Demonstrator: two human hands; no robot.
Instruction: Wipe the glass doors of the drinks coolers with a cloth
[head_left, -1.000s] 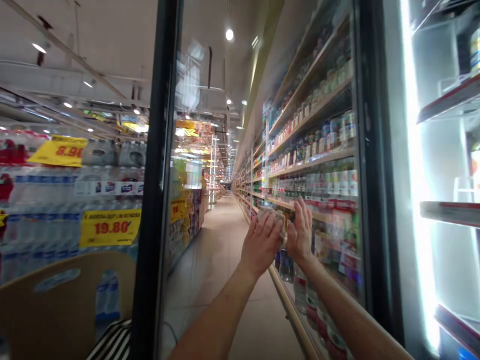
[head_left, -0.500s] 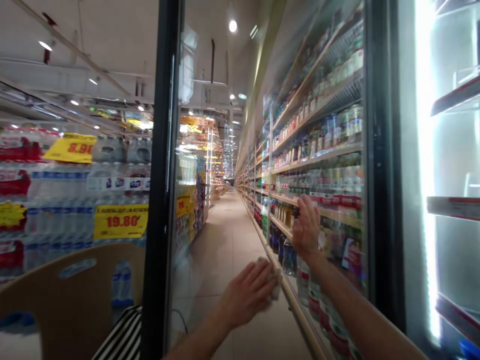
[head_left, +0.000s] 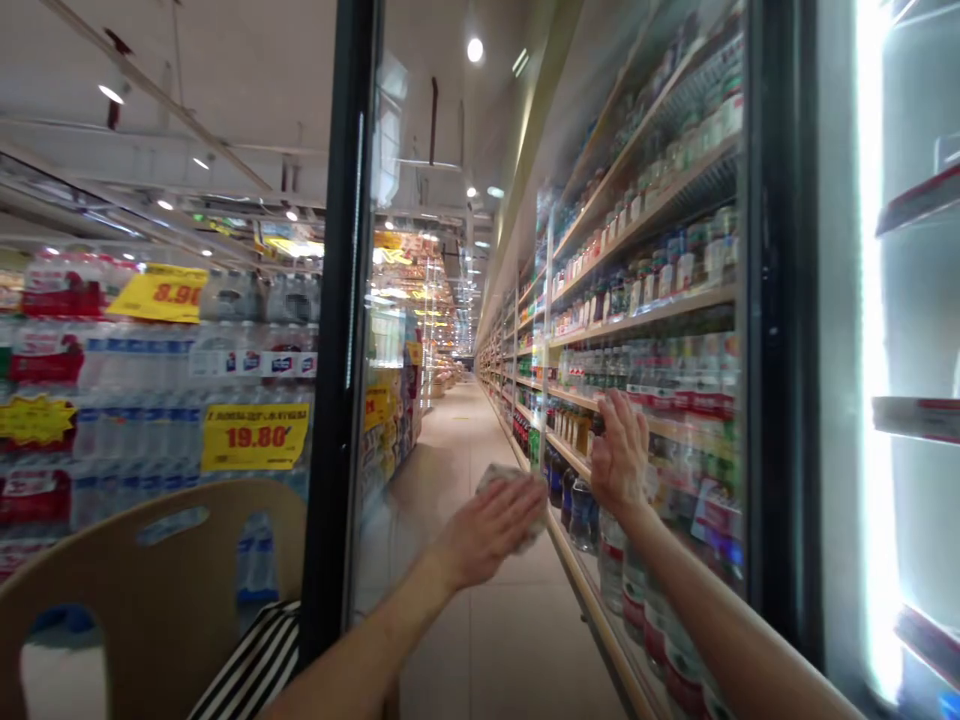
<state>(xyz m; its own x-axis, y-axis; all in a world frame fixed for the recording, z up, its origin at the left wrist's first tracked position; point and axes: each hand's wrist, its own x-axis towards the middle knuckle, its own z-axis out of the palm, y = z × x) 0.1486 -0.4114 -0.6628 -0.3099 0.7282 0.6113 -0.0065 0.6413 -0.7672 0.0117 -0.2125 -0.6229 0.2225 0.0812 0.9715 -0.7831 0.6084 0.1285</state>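
A pale folded cloth [head_left: 495,472] lies under my left hand [head_left: 491,525], whose fingers are stretched flat over it against the glass door [head_left: 420,640]. The cloth shows past the fingertips and below the palm. To the right, my right hand [head_left: 619,455] is raised with its palm toward the pane and its fingers up and slightly apart. Nothing shows in it. Whether it touches the glass I cannot tell. The black door frame [head_left: 341,330] runs upright left of both hands.
Beyond the glass, shelves of bottles [head_left: 645,385] line an aisle floor [head_left: 450,430]. A tan chair [head_left: 202,540] with a striped seat stands at the lower left, before stacked bottle packs [head_left: 127,430]. At the right is a lit cooler with shelves [head_left: 919,415].
My left hand and the cloth have moved up and slightly left across the glass. My right hand keeps nearly the same place. The whole view has shifted a little, with the door frame farther right.
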